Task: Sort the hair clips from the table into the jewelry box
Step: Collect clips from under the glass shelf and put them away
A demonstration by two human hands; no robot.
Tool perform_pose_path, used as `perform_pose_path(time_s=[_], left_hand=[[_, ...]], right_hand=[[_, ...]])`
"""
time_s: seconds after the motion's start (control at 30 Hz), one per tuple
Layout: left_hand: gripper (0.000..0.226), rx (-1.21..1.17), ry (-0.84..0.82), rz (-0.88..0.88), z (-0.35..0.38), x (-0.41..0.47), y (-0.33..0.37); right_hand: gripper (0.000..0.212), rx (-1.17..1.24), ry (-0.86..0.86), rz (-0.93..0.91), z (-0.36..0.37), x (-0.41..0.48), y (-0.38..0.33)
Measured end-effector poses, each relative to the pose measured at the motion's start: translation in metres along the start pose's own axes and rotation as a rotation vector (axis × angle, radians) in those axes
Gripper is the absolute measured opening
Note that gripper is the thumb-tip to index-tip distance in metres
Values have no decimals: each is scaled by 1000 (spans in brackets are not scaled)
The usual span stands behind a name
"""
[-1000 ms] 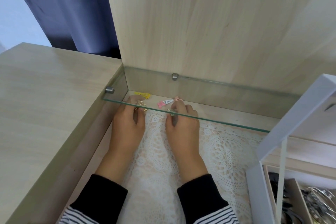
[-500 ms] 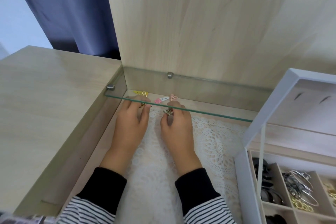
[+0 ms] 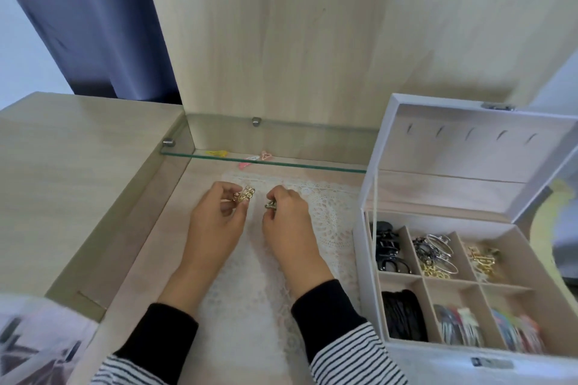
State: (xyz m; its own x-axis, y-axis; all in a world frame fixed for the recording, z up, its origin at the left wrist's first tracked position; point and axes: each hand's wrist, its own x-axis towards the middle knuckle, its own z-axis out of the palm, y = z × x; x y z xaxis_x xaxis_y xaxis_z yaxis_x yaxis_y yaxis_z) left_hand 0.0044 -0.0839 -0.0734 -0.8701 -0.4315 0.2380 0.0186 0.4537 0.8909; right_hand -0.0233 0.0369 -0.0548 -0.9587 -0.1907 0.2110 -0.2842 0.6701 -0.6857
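My left hand (image 3: 215, 219) pinches a gold hair clip (image 3: 244, 195) above the white lace mat (image 3: 322, 216). Close to its right, my right hand (image 3: 289, 216) pinches a small dull-metal hair clip (image 3: 271, 204). Under the glass shelf (image 3: 281, 163) at the back lie a yellow clip (image 3: 219, 153), a pink snap clip (image 3: 246, 165) and a pink heart-shaped clip (image 3: 266, 155). The white jewelry box (image 3: 369, 247) stands open at the right, its compartments holding black claw clips, bracelets, gold clips, black hair ties and coloured snap clips.
The mat lies in a recessed wooden tray, with a raised wooden desk surface (image 3: 62, 172) on the left and an upright wooden panel (image 3: 281, 40) behind. The box lid (image 3: 469, 147) stands upright at the right. A dark curtain (image 3: 93, 25) hangs at the back left.
Both hands have drawn back from under the glass shelf toward me, each carrying a clip. The view has shifted right, bringing the open jewelry box fully into sight.
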Motion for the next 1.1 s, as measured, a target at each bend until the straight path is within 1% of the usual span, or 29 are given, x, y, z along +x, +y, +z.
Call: perform_pose_path(time_s=[0.13,0.3,0.43,0.53,0.6,0.7,0.8,0.87,0.93,1.03,1.1], left_hand=[[19,27,-4,98,3,-14,16],[12,-43,-33,141,12,-27,54],[21,-155,-52,166,26,-38,93],[25,-211,-96,188,45,-49,118],[23,-247,-146,200,58,-56,130],[15,-271,-275,198,87,-66,146],[15,-195,-409,235,111,-68,149],[14,-124,-471,275,127,-67,148],[14,-56,-497,327,141,-65,146],[12,84,-541,405,156,-61,143],[12,162,-556,448,162,-58,142]], right_hand=[[29,-9,6,-23,-21,-13,-6],[23,21,60,-124,-68,-22,-2],[23,5,97,-187,-116,-28,14],[20,8,134,-162,-155,-35,37],[17,-19,139,-124,-177,-38,56],[16,-85,207,-68,-209,-44,90],[17,-110,217,-15,-230,-51,116],[19,-139,209,21,-240,-55,134],[22,-175,187,44,-248,-58,150],[30,-210,103,48,-254,-62,169],[30,-225,67,33,-256,-62,176]])
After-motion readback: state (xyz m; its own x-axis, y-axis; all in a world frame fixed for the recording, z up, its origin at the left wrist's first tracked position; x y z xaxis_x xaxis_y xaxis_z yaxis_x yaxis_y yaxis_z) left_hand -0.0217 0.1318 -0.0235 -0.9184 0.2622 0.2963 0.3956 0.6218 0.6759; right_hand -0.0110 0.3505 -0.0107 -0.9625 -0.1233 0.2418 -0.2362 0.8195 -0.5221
